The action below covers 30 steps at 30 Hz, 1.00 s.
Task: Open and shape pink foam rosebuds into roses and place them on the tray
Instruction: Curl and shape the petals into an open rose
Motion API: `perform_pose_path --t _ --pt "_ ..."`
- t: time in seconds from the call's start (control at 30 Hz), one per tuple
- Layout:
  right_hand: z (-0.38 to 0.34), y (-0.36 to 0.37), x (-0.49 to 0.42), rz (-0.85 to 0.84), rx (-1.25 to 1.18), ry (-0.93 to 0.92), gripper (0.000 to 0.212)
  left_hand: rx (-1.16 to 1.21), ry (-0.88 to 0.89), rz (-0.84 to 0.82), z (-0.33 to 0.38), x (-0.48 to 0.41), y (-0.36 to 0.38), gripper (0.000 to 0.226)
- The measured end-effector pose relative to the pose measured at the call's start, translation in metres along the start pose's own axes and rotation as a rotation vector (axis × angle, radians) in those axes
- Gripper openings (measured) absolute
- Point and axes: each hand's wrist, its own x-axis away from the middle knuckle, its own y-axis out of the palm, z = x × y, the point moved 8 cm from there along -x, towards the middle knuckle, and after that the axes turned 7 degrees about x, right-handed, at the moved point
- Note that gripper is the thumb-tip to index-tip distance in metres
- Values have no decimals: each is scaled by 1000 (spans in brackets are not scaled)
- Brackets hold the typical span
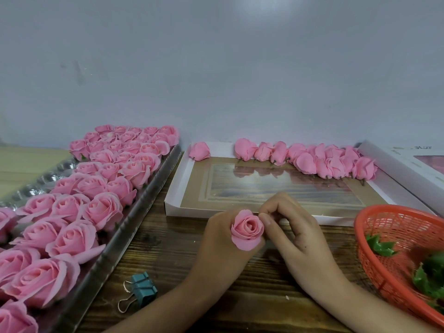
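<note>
Head view: the left hand (217, 233) gripped a half-opened rose (247, 230) from below, evidently to steady it above the table (168, 255). The right hand (292, 234) pinched an outer petal at its right edge, apparently to peel it outward. Finished roses (72, 212) filled the tray (134, 217) at left; closed rosebuds (310, 158) lined the box lid (177, 188) beyond.

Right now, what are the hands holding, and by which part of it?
A pink foam rose. The left hand grips it from below, by its underside; the right hand pinches an outer petal at its right edge.
</note>
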Motion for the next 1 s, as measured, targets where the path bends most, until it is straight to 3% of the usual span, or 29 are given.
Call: perform_pose_path --t 0.27,0.4,0.57,0.7,1.0 --pt "4 -1 0 26 60 36 20 -24 72 -3 7 2 3 34" --pt "4 -3 0 25 60 41 22 11 37 -11 4 0 3 21" --pt "-2 0 0 -2 15 3 21 8 11 -27 0 0 3 34" --pt "-3 -1 0 -5 5 -4 18 1 2 -30 -1 0 4 17" --pt "-4 -5 0 45 40 -1 15 -12 -5 -6 -2 1 4 28"
